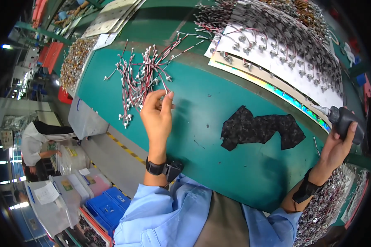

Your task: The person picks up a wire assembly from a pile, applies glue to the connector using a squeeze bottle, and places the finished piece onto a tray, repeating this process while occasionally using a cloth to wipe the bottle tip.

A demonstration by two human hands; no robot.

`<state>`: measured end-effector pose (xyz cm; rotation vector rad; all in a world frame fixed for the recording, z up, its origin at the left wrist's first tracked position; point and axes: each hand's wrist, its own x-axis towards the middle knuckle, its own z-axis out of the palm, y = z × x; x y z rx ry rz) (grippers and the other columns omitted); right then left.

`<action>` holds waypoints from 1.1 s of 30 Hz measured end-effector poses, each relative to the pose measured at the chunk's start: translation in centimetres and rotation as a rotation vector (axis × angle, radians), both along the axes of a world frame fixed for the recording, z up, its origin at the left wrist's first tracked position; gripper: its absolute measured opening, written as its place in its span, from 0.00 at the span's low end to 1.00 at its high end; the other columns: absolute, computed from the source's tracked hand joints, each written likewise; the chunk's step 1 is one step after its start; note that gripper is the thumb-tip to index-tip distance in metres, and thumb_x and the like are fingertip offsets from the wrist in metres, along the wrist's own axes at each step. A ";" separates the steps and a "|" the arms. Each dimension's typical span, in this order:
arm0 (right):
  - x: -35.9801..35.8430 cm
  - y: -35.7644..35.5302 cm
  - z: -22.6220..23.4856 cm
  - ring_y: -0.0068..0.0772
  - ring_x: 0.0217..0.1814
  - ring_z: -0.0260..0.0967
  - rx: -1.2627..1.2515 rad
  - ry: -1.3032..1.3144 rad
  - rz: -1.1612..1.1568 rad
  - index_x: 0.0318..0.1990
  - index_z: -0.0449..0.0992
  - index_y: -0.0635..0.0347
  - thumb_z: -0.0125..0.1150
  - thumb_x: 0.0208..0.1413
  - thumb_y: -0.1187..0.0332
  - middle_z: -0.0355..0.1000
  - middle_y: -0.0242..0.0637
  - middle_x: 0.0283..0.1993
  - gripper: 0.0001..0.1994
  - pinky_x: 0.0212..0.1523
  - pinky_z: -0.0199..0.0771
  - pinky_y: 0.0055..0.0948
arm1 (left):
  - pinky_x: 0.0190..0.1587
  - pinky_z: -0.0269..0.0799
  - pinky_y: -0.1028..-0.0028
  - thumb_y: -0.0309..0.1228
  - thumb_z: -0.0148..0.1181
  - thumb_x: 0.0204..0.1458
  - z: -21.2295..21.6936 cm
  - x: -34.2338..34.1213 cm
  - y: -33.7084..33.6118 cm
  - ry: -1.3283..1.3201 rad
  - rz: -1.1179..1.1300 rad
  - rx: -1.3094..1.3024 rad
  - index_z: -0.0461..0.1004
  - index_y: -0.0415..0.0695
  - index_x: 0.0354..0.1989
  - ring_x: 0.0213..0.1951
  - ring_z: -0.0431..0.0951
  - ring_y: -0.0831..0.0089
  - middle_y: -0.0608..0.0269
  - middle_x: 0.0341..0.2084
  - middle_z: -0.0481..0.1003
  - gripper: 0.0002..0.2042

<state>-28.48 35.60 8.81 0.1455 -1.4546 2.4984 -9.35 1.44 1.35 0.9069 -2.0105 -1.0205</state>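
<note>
My left hand [156,117] is closed in a pinch at the near edge of a loose pile of red and black wire leads [142,76]. Between thumb and forefinger is the end of one lead [165,87], its tip mostly hidden by the fingers. Small silvery or white ends cap the leads in the pile. At the right, my right hand [336,148] is wrapped round a black squeeze bottle [347,124] with a pale pointed nozzle [320,109] aimed left. A crumpled black cloth [261,128] lies on the green tabletop [198,105] between my hands.
White sheets [251,45] with rows of wired round parts cover the far right. Other heaps [76,61] stand at the far left and beside my right forearm. Plastic bins [53,201] and a blue crate [107,208] sit left of the table; a person [35,142] bends there.
</note>
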 end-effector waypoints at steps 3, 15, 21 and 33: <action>0.4 0.0 -0.1 0.14 0.23 0.52 0.009 -0.012 -0.009 0.48 0.61 0.70 0.50 0.53 0.63 0.63 0.46 0.47 0.20 0.26 0.56 0.11 | 0.21 0.68 0.82 0.21 0.56 0.44 2.8 -1.7 2.5 0.373 -0.162 0.316 0.70 0.34 0.30 0.23 0.73 0.76 0.58 0.30 0.71 0.05; 2.4 -2.1 0.3 0.15 0.25 0.54 0.085 0.067 0.007 0.50 0.57 0.69 0.52 0.51 0.61 0.62 0.47 0.48 0.24 0.32 0.59 0.11 | 0.31 0.74 0.77 0.16 0.52 0.45 3.6 -6.7 9.2 0.468 -0.516 0.702 0.66 0.31 0.36 0.33 0.75 0.67 0.55 0.30 0.71 0.09; 4.9 -5.5 -0.4 0.30 0.44 0.63 0.147 0.246 0.094 0.52 0.56 0.67 0.57 0.46 0.55 0.61 0.46 0.49 0.31 0.48 0.62 0.26 | 0.32 0.75 0.76 0.15 0.51 0.44 1.8 -6.4 10.5 0.514 -0.616 0.780 0.66 0.30 0.34 0.33 0.75 0.65 0.54 0.31 0.69 0.08; 7.2 -7.2 -2.0 0.37 0.52 0.60 0.329 0.247 0.140 0.50 0.57 0.62 0.63 0.36 0.48 0.60 0.42 0.47 0.37 0.52 0.61 0.34 | 0.31 0.75 0.77 0.12 0.51 0.42 1.6 -5.9 10.9 0.480 -0.682 0.780 0.67 0.30 0.31 0.31 0.75 0.67 0.55 0.31 0.66 0.07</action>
